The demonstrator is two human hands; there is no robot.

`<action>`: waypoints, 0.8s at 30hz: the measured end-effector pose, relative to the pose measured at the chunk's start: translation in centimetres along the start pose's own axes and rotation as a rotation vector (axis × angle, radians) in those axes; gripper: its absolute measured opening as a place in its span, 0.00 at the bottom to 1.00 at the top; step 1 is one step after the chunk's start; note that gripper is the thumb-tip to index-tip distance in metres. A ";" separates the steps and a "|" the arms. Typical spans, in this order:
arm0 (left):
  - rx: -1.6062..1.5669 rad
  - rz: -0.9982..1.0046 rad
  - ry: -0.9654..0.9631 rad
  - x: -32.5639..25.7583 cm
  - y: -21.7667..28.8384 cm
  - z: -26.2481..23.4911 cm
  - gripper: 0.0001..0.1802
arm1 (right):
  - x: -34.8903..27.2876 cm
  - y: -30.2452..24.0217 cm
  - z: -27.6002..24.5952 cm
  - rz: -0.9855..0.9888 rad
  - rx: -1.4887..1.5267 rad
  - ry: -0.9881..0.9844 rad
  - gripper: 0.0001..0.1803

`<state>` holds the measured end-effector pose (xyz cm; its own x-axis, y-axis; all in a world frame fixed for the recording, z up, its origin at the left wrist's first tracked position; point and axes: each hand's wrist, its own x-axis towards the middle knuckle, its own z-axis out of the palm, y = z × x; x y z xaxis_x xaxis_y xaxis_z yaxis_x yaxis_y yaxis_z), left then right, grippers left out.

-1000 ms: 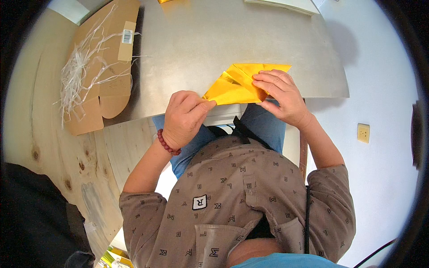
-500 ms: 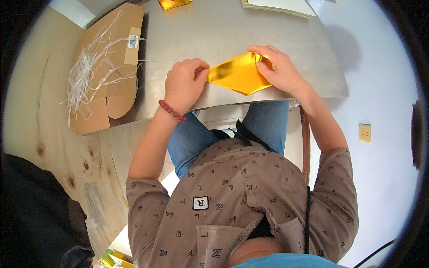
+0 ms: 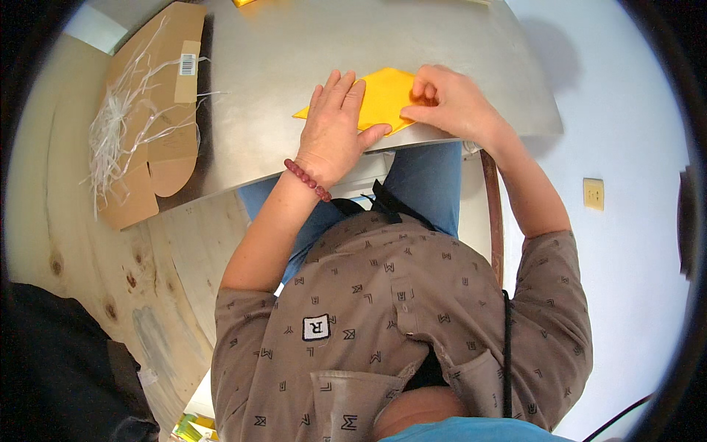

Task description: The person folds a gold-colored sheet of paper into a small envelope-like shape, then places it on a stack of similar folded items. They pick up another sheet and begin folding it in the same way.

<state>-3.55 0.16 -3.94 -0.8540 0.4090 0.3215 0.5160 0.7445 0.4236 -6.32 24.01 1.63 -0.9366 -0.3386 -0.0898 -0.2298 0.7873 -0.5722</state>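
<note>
A folded sheet of shiny gold foil paper [image 3: 387, 92] lies near the front edge of the grey metal table [image 3: 294, 44]. My left hand [image 3: 335, 114], with a dark red bead bracelet at its wrist, presses flat on the left part of the sheet. Its fingers are stretched out and the thumb is spread along the near side. A pointed gold tip sticks out to the left of that hand. At the sheet's right end my right hand [image 3: 453, 107] is curled, thumb and fingers gripping the foil edge, which the fingers partly hide.
On the left, an opened brown cardboard box [image 3: 173, 147] carries a tangle of white plastic strips [image 3: 114, 125]. Another gold piece [image 3: 243, 2] shows at the far table edge. A white wall with a socket [image 3: 593, 194] stands to the right. Black cloth [image 3: 66, 368] hangs at lower left.
My left hand has gone from pinching the sheet's left tip to lying flat over its left part. My right hand still grips the right end. The whole view has shifted slightly.
</note>
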 end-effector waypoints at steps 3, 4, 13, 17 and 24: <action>-0.002 0.011 -0.002 0.2 0.0 0.0 0.43 | 0.3 -1.0 -0.1 -0.029 -0.096 -0.120 0.19; -0.001 0.010 -0.003 0.2 0.1 0.0 0.43 | 0.4 -1.2 -0.2 -0.023 -0.111 -0.137 0.20; -0.069 0.022 -0.005 0.2 -0.3 0.0 0.45 | 2.6 -1.6 -0.3 -0.090 -0.202 -0.314 0.24; -0.015 0.030 0.016 0.5 -0.3 0.1 0.45 | 3.4 -2.3 -0.5 -0.008 -0.291 -0.407 0.26; -0.096 0.003 -0.017 0.6 -0.4 0.0 0.48 | 3.5 -2.4 -1.7 0.140 -0.329 -0.488 0.26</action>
<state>-4.23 0.13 -3.94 -0.8530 0.4207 0.3088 0.5219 0.6896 0.5020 -9.55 21.82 4.08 -0.7524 -0.3559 -0.5542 -0.2554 0.9333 -0.2526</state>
